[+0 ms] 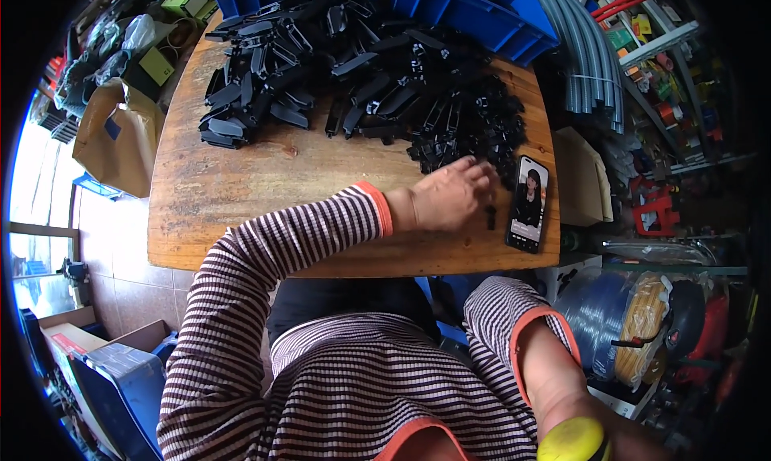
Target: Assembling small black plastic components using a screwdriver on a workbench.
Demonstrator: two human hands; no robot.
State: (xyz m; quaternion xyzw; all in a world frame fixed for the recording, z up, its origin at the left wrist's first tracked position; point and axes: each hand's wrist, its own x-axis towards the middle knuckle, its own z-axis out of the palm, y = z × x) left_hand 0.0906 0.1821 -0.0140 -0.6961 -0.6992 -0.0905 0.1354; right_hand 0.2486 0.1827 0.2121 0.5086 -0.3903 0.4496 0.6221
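My left hand (454,194) reaches across the wooden table, its fingers curled and slightly blurred at the near edge of a heap of small black plastic parts (458,132). Whatever the fingertips pinch is hidden. A small loose black piece (491,217) lies just below the fingers. At the lower right, close to the camera, my right hand (630,438) is wrapped around something with a rounded yellow end with dark markings, like a tool handle (572,441); the rest of it is out of sight. Larger black plastic parts (265,67) are piled across the table's far side.
A phone (528,204) showing a person on its screen lies at the table's (265,196) right edge. Blue plastic bins (474,19) stand behind the heap. Grey hoses (582,51) hang at the right. A paper sack (120,144) stands left, and wrapped coils (618,324) sit lower right.
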